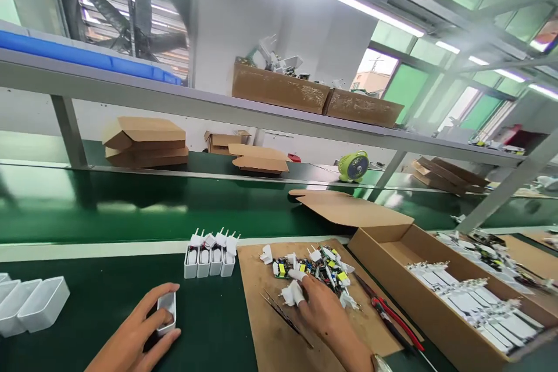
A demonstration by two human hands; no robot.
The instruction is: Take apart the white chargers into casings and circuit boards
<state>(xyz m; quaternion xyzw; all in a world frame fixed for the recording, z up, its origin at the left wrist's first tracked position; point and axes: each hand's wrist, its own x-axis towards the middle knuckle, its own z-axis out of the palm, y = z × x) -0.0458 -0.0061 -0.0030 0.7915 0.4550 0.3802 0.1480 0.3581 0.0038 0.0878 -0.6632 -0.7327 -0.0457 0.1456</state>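
Observation:
My left hand (146,325) is closed around a small white plastic housing (167,311), above the green bench at the lower left. My right hand (320,305), with white covers on its fingertips, reaches into a pile of small circuit boards (329,267) with white plug parts. Its thumb and forefinger are bent toward each other beside a white plug piece (288,295); what lies between them cannot be made out. Between the hands stands a row of several white housings (209,263) with pronged plug tops tilted out of them. Tweezers (285,318) rest on the brown cardboard sheet (270,343).
Several white housings (43,305) stand at the left edge. Red-handled pliers (394,319) lie right of the pile. An open carton (383,285) at the right holds rows of white parts. A small green fan (353,166) and folded cartons (146,142) are behind.

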